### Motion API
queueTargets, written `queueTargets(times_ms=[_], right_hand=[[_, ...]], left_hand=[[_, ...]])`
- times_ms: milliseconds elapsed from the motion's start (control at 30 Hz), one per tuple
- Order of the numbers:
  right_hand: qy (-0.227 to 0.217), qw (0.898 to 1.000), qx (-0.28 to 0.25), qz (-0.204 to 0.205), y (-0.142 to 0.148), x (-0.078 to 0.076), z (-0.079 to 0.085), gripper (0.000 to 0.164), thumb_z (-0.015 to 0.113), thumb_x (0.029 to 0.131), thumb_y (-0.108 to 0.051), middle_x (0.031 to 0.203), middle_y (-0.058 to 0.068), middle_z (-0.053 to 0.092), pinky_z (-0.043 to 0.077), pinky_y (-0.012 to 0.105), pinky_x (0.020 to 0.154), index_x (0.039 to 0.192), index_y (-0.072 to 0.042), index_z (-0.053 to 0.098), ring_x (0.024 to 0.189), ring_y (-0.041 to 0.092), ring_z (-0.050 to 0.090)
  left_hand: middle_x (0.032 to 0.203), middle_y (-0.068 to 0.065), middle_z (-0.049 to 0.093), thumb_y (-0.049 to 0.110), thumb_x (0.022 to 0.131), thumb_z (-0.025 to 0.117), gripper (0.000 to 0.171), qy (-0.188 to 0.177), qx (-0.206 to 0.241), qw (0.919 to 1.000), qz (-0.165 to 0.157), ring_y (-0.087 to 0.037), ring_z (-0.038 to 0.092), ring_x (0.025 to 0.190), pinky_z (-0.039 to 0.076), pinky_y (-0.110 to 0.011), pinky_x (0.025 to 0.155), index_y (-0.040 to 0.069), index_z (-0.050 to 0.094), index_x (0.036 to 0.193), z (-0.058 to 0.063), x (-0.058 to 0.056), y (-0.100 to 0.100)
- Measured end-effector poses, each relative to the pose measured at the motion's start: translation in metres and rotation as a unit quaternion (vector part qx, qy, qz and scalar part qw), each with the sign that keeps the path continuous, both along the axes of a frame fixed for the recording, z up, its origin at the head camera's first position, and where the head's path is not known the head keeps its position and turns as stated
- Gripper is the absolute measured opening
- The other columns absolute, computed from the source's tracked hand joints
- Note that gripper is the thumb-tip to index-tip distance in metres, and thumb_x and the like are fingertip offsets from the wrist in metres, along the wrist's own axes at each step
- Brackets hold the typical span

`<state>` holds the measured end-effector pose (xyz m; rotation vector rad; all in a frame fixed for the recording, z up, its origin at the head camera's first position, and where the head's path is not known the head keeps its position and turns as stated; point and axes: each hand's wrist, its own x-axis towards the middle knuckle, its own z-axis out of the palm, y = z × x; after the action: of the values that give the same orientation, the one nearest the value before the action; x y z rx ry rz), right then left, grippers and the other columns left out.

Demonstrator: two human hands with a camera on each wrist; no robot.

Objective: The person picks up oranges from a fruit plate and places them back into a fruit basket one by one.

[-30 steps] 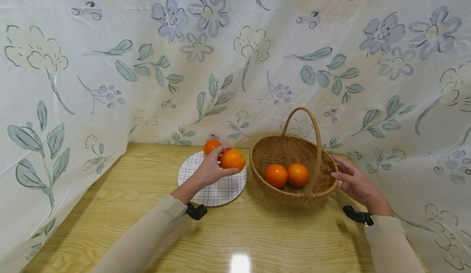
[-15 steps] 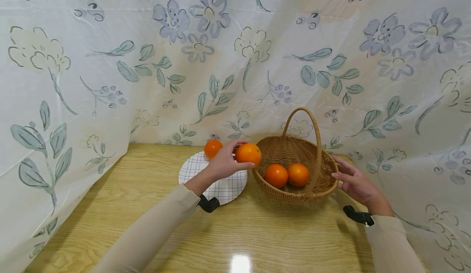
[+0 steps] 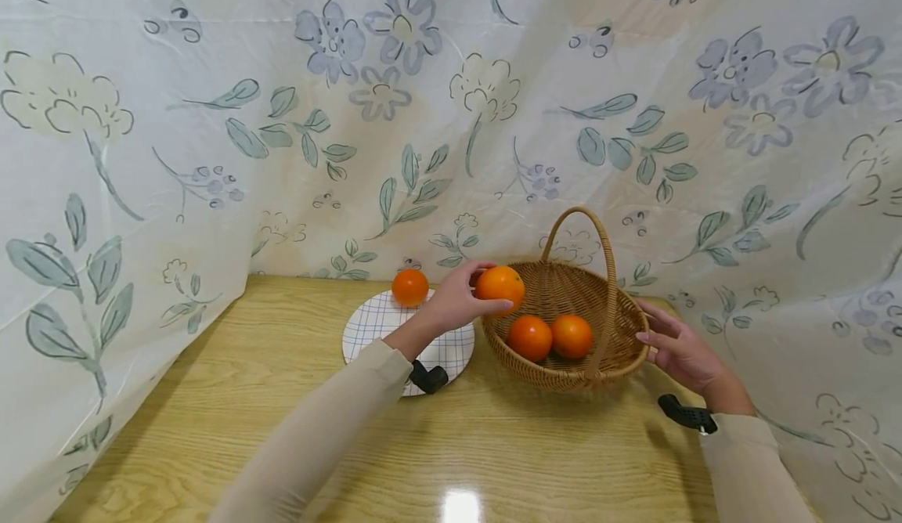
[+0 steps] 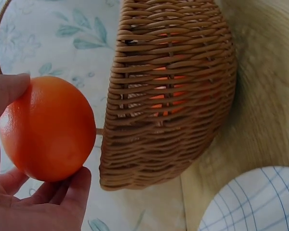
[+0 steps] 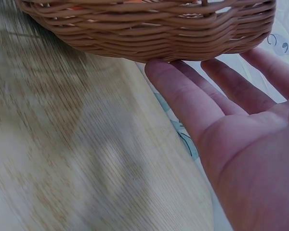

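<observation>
My left hand [image 3: 454, 300] grips an orange [image 3: 502, 290] between thumb and fingers, over the left rim of a wicker basket [image 3: 543, 378]. In the left wrist view this orange [image 4: 48, 129] sits just beside the basket's woven rim [image 4: 111, 115]. Inside the basket lie two more oranges, a left one [image 3: 530, 338] and a right one [image 3: 571, 336]. My right hand [image 3: 680, 351] touches the basket's right side, its fingers [image 5: 183, 96] extended toward the weave in the right wrist view. Another orange [image 3: 410, 287] rests at the back of a round checked plate [image 3: 369, 323].
The basket's tall arched handle [image 3: 607, 272] rises over its opening. A wooden table [image 3: 493, 452] carries everything. Floral cloth [image 3: 451, 116] hangs behind the table and along both sides. My left forearm crosses over the plate's front part.
My left hand has carried the orange rightward from above the plate to the basket's left rim. The right hand and basket have stayed in place.
</observation>
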<state>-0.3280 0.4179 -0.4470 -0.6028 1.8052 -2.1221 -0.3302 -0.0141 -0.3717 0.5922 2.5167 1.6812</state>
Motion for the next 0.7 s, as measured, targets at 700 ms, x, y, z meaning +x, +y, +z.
queueTargets(times_ms=[700], right_hand=[[0.0,1.0,-0.006,0.002,0.001,0.0,0.001,0.067,0.04,0.104,0.009,0.148,-0.002,0.049,0.059,0.033,0.095,0.164,-0.006,0.015,0.126,0.011,0.062]], left_hand=[[0.131,-0.005,0.064,0.046,0.082,0.084,0.072,-0.021,0.012,0.999,0.038,-0.021,0.063,0.11,0.056,-0.038,0.091,0.019,0.055,0.142,0.009,-0.023,0.04]])
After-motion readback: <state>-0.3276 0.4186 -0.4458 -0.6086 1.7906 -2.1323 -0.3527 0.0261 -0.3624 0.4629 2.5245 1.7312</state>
